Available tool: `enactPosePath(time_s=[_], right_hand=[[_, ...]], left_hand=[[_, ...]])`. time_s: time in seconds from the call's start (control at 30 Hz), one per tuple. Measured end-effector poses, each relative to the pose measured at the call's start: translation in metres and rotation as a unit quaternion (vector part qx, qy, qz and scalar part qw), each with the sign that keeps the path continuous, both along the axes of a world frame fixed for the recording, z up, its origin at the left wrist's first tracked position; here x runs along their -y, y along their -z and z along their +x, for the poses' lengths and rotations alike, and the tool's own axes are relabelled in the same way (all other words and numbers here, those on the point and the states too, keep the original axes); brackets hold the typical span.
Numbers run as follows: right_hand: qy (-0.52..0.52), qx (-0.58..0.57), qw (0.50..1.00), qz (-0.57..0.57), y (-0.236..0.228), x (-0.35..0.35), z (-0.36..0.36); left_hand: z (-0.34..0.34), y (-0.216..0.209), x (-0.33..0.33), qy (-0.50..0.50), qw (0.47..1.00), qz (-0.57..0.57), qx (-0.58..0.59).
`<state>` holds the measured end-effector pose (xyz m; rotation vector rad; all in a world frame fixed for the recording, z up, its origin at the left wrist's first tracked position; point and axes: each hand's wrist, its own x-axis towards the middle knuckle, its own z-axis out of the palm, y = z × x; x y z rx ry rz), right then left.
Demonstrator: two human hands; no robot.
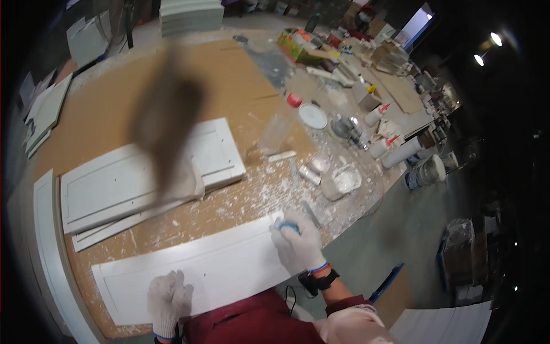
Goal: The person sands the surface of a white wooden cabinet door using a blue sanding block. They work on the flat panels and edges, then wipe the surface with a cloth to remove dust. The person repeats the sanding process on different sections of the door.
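Note:
A long white panel [200, 266] with a thin groove line near its edges lies flat along the near side of the table. My left hand [167, 299], in a white knit glove, rests on its near left part with the fingers curled in; whatever they may hold is hidden. At the panel's right end my right hand [299, 243], gloved too, is closed around a small blue object [289, 227]. Only a curved bit of that object shows, so its kind is unclear. Just beyond this hand lies a flat grey strip [311, 213], like a blade.
Stacked white panels [215, 152] lie beyond, a cloth against them; a dark blur covers part. Another panel [51, 241] stands at the left. To the right sit an open white tub [346, 179], a red-capped bottle [278, 132], a round lid [313, 116] and a sander [349, 131].

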<state>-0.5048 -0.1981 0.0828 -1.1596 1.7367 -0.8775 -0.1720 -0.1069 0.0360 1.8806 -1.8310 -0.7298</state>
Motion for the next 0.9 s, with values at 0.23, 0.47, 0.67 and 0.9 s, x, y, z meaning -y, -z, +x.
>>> enactPosePath(time_s=[0.23,0.47,0.67,0.9], right_hand=[[0.062,-0.05,0.991,-0.105,0.072,0.003,-0.027],[0.052,-0.016,0.996,-0.074,0.07,0.007,-0.026],[0.036,0.004,0.998,-0.043,0.072,0.01,-0.024],[0.033,-0.039,0.998,-0.04,0.07,0.012,-0.021]], left_hand=[[-0.003,-0.011,0.01,-0.071,0.997,0.028,-0.01],[0.006,0.013,0.011,-0.086,0.995,-0.031,-0.03],[0.002,0.012,0.02,-0.061,0.995,-0.072,0.034],[-0.003,0.011,0.024,-0.065,0.996,-0.018,0.055]])
